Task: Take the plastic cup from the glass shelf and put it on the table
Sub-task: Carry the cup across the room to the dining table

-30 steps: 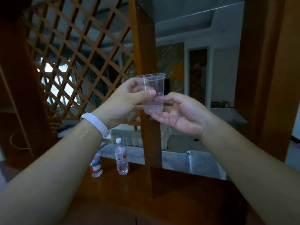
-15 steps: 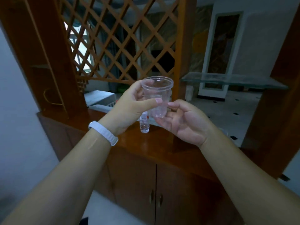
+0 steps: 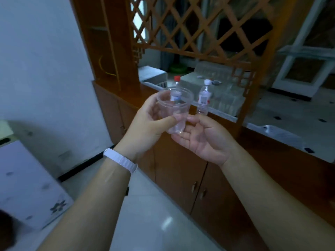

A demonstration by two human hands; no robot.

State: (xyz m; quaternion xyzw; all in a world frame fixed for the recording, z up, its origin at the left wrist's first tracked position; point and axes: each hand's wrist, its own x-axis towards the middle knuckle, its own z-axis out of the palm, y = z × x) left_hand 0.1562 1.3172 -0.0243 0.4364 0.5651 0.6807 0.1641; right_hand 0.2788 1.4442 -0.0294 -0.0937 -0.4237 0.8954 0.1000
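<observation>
Cup (image 3: 175,109) between hands, before two bottles (image 3: 204,98) on cabinet (image 3: 181,169); lattice (image 3: 199,29) behind.

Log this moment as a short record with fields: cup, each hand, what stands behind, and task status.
cup: clear plastic cup, upright, held in the air, looks empty
left hand: left hand grips the cup's side, thumb in front; white wristband
right hand: right hand open, palm up, fingertips at the cup's base
behind: two bottles on the wooden counter, one red-capped, one white-capped; lattice screen above
status: cup off the shelf, not yet set down
</observation>
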